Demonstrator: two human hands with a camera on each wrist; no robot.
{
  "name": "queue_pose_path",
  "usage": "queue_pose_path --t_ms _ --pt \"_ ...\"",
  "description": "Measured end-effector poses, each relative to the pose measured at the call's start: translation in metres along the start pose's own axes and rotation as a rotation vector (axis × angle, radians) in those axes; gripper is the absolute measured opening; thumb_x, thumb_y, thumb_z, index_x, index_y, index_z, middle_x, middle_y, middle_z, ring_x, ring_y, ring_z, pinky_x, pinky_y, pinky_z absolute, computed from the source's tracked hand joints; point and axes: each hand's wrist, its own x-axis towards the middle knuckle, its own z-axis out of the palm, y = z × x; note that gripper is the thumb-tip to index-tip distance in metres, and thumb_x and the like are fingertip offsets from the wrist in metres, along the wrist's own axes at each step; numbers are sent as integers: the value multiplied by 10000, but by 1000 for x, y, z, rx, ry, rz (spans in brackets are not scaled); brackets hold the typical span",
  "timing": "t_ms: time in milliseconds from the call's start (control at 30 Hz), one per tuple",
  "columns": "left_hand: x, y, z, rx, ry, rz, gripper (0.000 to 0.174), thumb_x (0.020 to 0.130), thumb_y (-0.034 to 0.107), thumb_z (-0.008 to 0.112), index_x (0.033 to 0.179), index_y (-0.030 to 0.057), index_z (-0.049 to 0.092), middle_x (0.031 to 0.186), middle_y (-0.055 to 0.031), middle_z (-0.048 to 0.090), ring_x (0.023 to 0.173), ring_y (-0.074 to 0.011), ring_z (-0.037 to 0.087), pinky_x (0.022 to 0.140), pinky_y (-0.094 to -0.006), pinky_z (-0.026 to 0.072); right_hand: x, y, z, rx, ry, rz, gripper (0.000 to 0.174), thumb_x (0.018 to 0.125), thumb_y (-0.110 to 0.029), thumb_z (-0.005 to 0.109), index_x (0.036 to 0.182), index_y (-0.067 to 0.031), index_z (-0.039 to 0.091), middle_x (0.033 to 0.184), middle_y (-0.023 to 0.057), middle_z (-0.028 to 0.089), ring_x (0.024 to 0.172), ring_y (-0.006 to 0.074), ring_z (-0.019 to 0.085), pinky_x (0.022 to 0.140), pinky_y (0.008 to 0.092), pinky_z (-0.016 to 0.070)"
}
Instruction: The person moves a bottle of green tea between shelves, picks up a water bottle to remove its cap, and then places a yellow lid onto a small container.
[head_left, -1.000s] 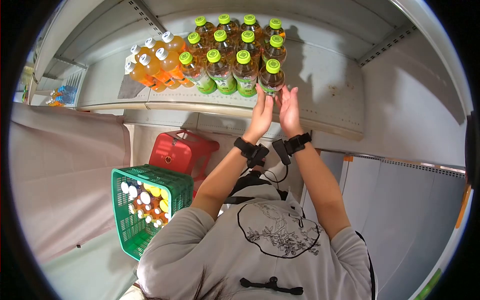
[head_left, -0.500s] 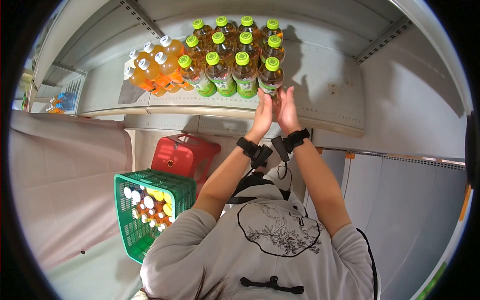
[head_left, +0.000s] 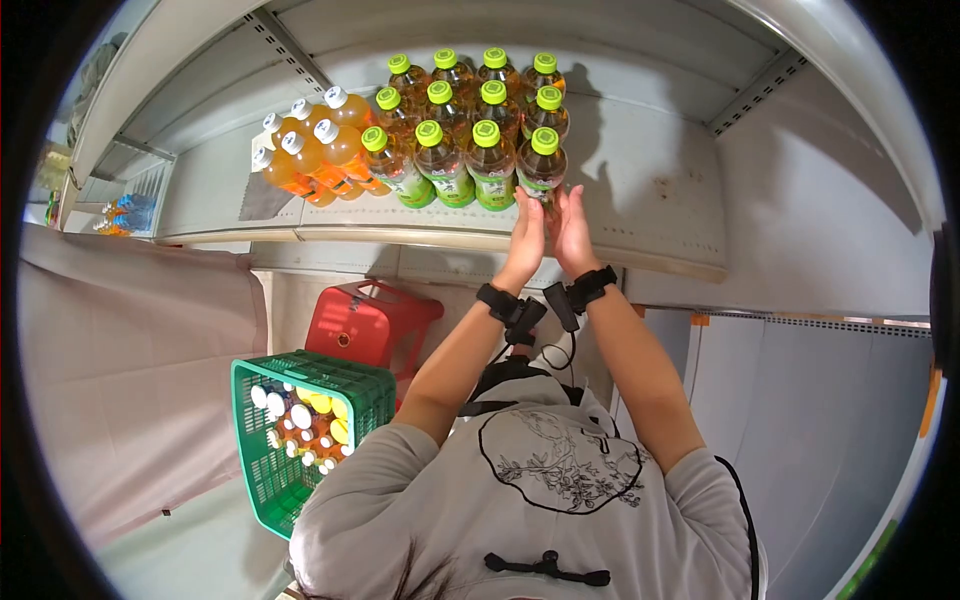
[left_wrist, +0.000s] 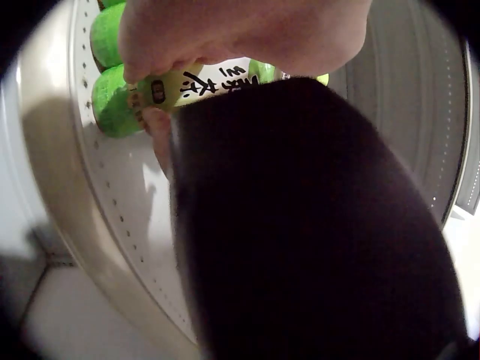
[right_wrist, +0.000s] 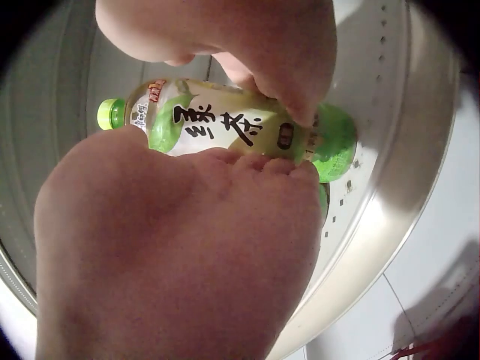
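In the head view, a green-capped bottle of green tea [head_left: 541, 165] stands at the right end of the front row on the shelf [head_left: 640, 215]. The left hand [head_left: 524, 243] is at its lower left front and the right hand [head_left: 572, 238] at its lower right, both with fingers nearly straight. Between the hands, the right wrist view shows the bottle's label [right_wrist: 217, 120], with fingertips along the label's edge. In the left wrist view a hand [left_wrist: 240, 34] overlaps the same label, and a dark shape covers much of the picture.
More green tea bottles [head_left: 440, 160] stand in rows to the left, beside white-capped orange drinks [head_left: 310, 160]. Below the shelf are a red stool [head_left: 360, 325] and a green basket [head_left: 265, 480] holding several bottles. A shelf side wall [head_left: 800, 220] rises at the right.
The end bottle has shifted back slightly, more in line with the front row, with the hands staying close around its lower part. The whole head view has tilted a little.
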Motion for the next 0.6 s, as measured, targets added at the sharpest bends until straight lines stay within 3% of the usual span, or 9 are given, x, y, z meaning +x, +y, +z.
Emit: queue_pose_path --t_ms 167,233,267,333,400,467,500,533,600 --pt "-4 1 -7 7 -6 -7 647 893 448 217 1277 -72 185 1328 -155 236 1234 -213 205 1004 -285 148 -2 -3 2 -67 7 -48 673 868 -525 146 1296 -10 218 1298 83 328 1192 168 295 1005 313 163" --pt "-4 2 -7 11 -9 -8 654 892 457 211 1276 -71 194 1326 -152 243 1232 -211 211 1003 -284 149 -5 -1 -2 -110 130 68 714 855 -551 147 1318 -9 129 1365 99 200 1256 183 176 1026 322 99" --pt "-4 2 -8 13 -10 -9 657 891 462 208 1276 -71 198 1325 -150 246 1231 -210 214 1003 -284 150 -8 0 -4 -108 127 60 714 855 -551 147 1318 -9 129 1365 99 200 1256 183 176 1026 322 99" --pt "-8 7 -8 16 -15 -7 664 891 472 202 1275 -70 207 1323 -147 253 1228 -207 220 1003 -284 151 -16 -1 -8 -191 252 49 763 838 -579 162 1322 -6 23 1399 109 22 1290 193 10 1034 328 30" --pt "-12 -5 -4 9 15 59 668 886 483 216 1250 -74 267 1298 -135 303 1202 -189 262 987 -268 177 -28 -5 -20 -180 256 21 778 833 -585 169 1317 -4 -13 1395 111 -34 1287 197 -38 1033 330 11" --pt "-9 -44 -10 -3 134 -78 673 876 494 254 1136 -108 404 1106 -178 482 1047 -210 427 901 -271 302 -42 -6 -35 -171 269 -12 796 827 -592 176 1312 -2 -50 1390 112 -90 1284 200 -87 1033 332 -8" --pt "-22 -32 -1 -10 166 -121 599 875 503 256 828 -42 501 744 -40 479 726 -123 407 676 -252 351 -49 -8 -41 -139 303 -30 797 829 -588 186 1311 4 -44 1391 116 -79 1285 201 -77 1033 332 -6" --pt "-27 -39 3 -12 143 -116 599 875 503 256 828 -42 501 744 -40 479 726 -123 407 676 -252 351 -58 -12 -48 -108 338 -51 799 831 -585 195 1310 11 -38 1392 120 -67 1287 203 -68 1034 333 -4" --pt "-37 -50 13 -3 90 -194 462 850 549 282 813 119 449 734 34 394 655 -71 364 579 -210 302 -80 -20 -57 -60 385 -83 790 831 -579 223 1317 -3 -15 1397 102 -34 1289 191 -41 1033 327 11"
